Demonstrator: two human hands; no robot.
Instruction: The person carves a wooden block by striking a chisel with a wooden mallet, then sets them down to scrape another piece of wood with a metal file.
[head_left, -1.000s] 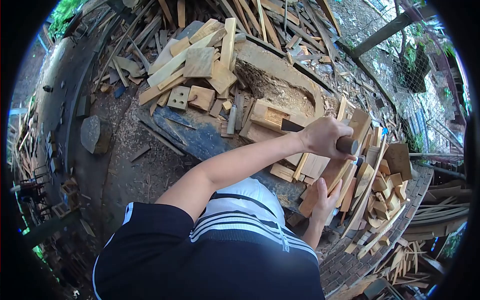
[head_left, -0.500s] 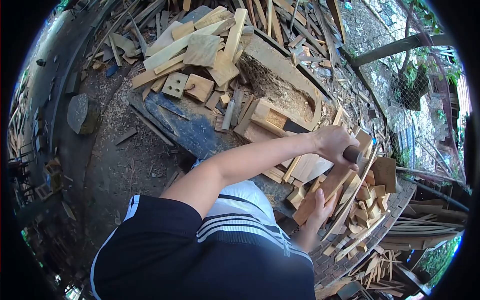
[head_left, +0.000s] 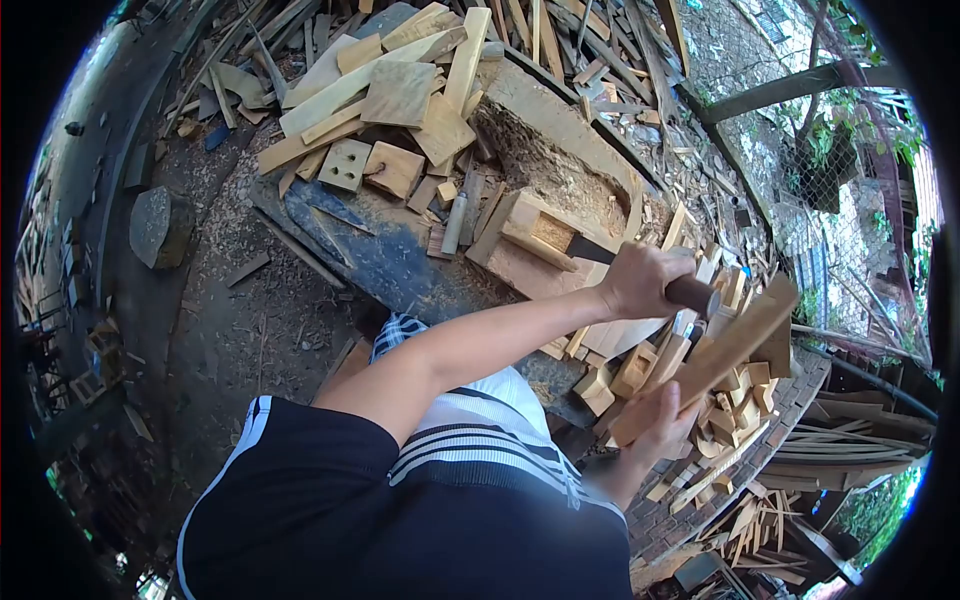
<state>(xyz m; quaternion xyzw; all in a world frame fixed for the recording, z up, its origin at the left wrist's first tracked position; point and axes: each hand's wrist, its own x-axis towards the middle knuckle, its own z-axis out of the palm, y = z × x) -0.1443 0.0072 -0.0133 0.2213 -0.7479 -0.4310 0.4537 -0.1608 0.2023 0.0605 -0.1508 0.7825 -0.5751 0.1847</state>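
Recessed block: pale brown rectangular wooden block (head_left: 535,226), straight-sided, with a long rectangular recess; lies on a flat pinkish-brown wooden board (head_left: 508,268).
Chisel: dark flat metal blade and round brown handle (head_left: 692,294).
Striking bar: long brown flat-faced wooden bar (head_left: 735,345), tilted, its far end raised toward upper right.
Timber: thick brown wooden slab (head_left: 560,120), rough and deeply gouged along one side, beyond the block.
Counter: dark blue-grey stained counter (head_left: 400,272), dusty; its surface shows to the left of the board, out to a straight left edge.
Right side: angular pale wooden offcuts (head_left: 745,395) crowd around the bar.
Handle gap: a narrow space separates handle end and bar; they appear apart.
Left hand: left hand (head_left: 640,282) has its fingers wrapped around the chisel; the block lies just beyond them, the blade reaching the recess's near end. Blade contact cannot be told.
Right hand: right hand (head_left: 662,425) grips the bar's lower end, thumb along its face, well apart from the block.
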